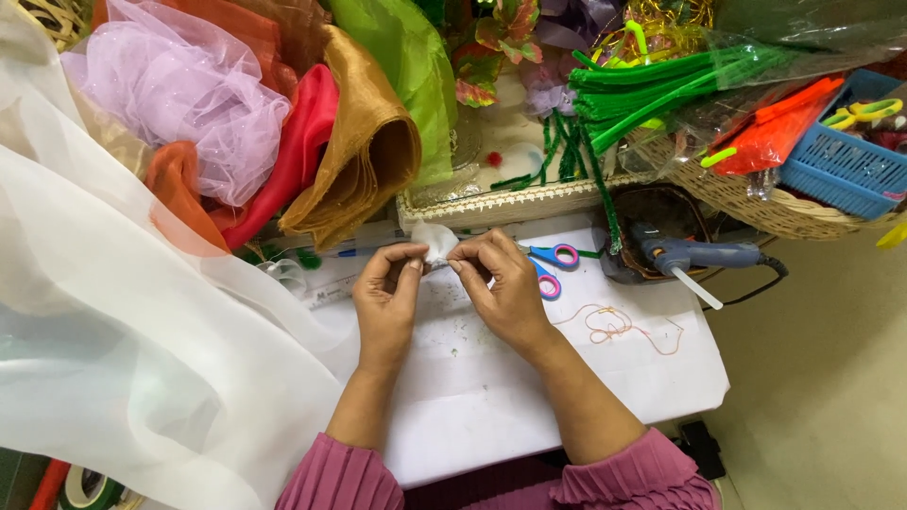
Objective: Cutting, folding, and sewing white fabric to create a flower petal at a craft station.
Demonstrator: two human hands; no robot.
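Note:
My left hand (385, 293) and my right hand (505, 288) meet over a small white table (491, 406), and between their fingertips both pinch a small bunched piece of white sheer fabric (433, 241). The fingers of each hand are curled tight on it. A loose length of thin orange thread (619, 326) lies on the table just right of my right hand. Blue scissors with pink-lined handles (553, 264) rest right behind my right hand.
A large sheet of white sheer fabric (113, 321) drapes over the left. Lilac, red, gold and green fabrics (312, 132) pile up behind. A glue gun (685, 255), green pipe cleaners (652, 85), a wicker basket (756, 208) and a blue basket (841, 161) sit at right.

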